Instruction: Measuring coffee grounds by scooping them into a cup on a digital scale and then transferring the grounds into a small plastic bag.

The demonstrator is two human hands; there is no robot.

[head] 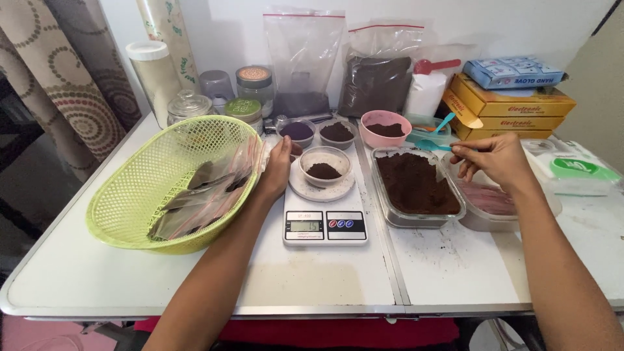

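The white bench (325, 279) carries a green basket (172, 185) of flat pouches on the left and a clear tray of dark powder (416, 185) right of centre. Between them sits a kitchen scale (325, 224) with a small bowl of powder (324, 166) on its round plate. The left hand (278, 166) rests against the plate's left edge, fingers curled, just beside the bowl. The right hand (494, 159) hovers over the tray's far right corner, pinching a teal spoon (432, 145) whose handle runs left to right. The bowl lies to the spoon's left, across the tray; bare bench lies nearest the person.
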